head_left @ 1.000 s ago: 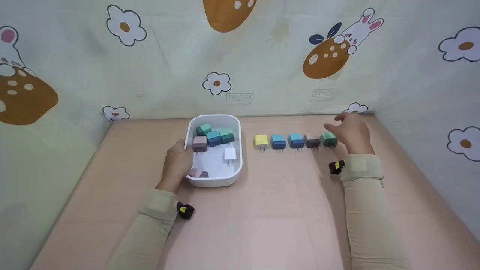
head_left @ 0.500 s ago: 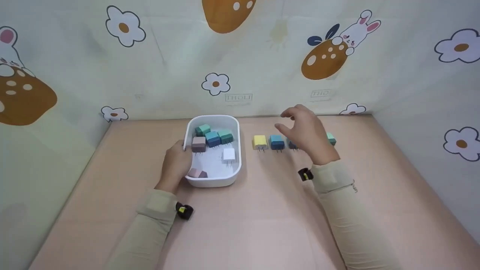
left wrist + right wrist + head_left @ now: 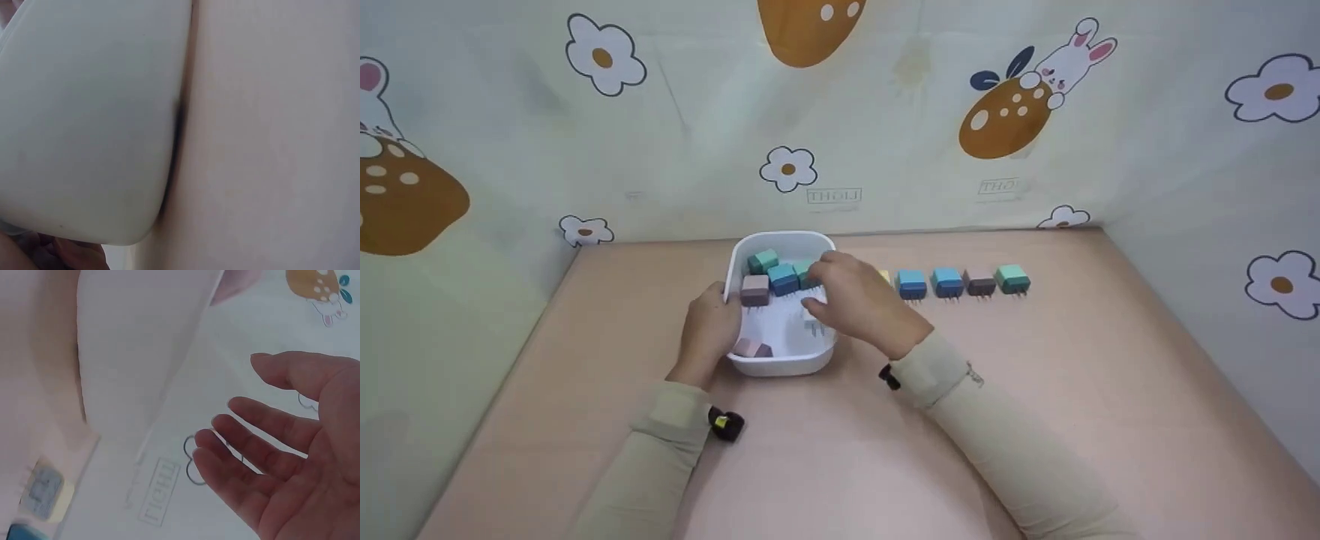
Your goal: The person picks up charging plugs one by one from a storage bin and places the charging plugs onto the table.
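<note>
My left hand [image 3: 710, 321] grips the left rim of a white plastic tray [image 3: 784, 366], thumb at its edge. In the left wrist view the tray's side wall [image 3: 95, 124] fills much of the picture. Over the tray's right rim reaches my right hand [image 3: 864, 304], thumb and fingers parted around empty space in the right wrist view. Under its fingertips lies a white block with metal prongs [image 3: 814, 324], partly hidden. The tray also bears a blue pronged block [image 3: 784, 280], a mauve one [image 3: 755, 290], green ones [image 3: 763, 262] and pinkish pieces [image 3: 753, 349].
Right of the tray runs a row of pronged blocks: a yellow one [image 3: 884, 276] mostly behind my right hand, a blue one [image 3: 911, 284], another blue one [image 3: 947, 283], a dark brown one [image 3: 980, 284] and a green one [image 3: 1013, 279]. A patterned cloth [image 3: 697, 150] stands behind the table.
My right hand has swept left from above the green block at the row's end to over the tray. The left hand keeps its grip on the tray.
</note>
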### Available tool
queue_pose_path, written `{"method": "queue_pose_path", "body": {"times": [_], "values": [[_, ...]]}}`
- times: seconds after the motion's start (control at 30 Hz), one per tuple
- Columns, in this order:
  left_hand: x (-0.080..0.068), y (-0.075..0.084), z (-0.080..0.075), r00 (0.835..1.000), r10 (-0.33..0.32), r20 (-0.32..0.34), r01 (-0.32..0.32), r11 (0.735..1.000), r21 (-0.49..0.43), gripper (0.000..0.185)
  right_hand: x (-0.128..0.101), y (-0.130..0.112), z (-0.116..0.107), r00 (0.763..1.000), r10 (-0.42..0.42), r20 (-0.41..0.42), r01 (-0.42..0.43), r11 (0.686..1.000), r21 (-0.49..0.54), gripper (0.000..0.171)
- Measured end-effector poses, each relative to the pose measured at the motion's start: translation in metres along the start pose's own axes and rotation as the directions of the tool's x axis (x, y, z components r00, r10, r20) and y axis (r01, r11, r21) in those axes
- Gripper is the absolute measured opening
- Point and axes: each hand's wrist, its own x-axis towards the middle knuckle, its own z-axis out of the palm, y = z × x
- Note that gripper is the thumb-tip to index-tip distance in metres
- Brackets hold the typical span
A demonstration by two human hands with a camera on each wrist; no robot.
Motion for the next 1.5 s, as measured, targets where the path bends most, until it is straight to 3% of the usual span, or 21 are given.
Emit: {"method": "queue_pose_path", "body": {"times": [0.13,0.23,0.33,0.5,0.63,0.77,0.9,1.03,1.27,1.5], "values": [[0.001,-0.001,0.0,1.0,0.001,-0.006,-0.001,1.0,0.0,0.047,0.017,-0.016,0.015,0.997,-0.038,0.062,0.051,0.973,-0.224,0.036],[0.001,-0.001,0.0,1.0,0.011,-0.013,-0.011,1.0,0.005,0.046,0.027,-0.022,0.025,0.994,-0.022,0.108,0.067,0.9,-0.431,0.03],[0.001,-0.002,0.0,1.0,0.005,-0.016,-0.005,1.0,0.01,0.047,0.033,-0.028,0.034,0.984,0.023,0.177,0.082,0.821,-0.565,0.028],[0.002,0.0,0.0,1.0,-0.014,-0.006,0.014,1.0,-0.002,0.048,0.04,-0.035,0.049,0.95,0.141,0.277,0.093,0.72,-0.687,0.031],[0.002,0.001,0.003,1.0,-0.012,-0.005,0.012,1.0,-0.008,0.047,0.043,-0.036,0.058,0.93,0.199,0.309,0.091,0.691,-0.717,0.036],[0.001,0.001,0.003,1.0,-0.001,-0.009,0.001,1.0,0.0,0.048,0.04,-0.037,0.061,0.94,0.172,0.293,0.085,0.717,-0.692,0.033],[0.0,0.001,0.002,1.0,0.016,-0.02,-0.015,1.0,0.014,0.048,0.035,-0.041,0.062,0.962,0.075,0.264,0.116,0.76,-0.639,0.027],[-0.001,0.0,0.001,1.0,0.012,-0.021,-0.012,1.0,0.008,0.047,0.031,-0.044,0.063,0.967,-0.009,0.256,0.162,0.795,-0.584,0.022],[-0.003,0.002,0.0,1.0,0.01,-0.012,-0.01,1.0,0.007,0.047,0.027,-0.041,0.061,0.981,0.02,0.191,0.075,0.875,-0.477,0.02],[-0.003,0.003,-0.001,1.0,-0.009,-0.002,0.009,1.0,-0.011,0.046,0.027,-0.042,0.059,0.97,0.037,0.238,0.051,0.933,-0.356,0.019]]}}
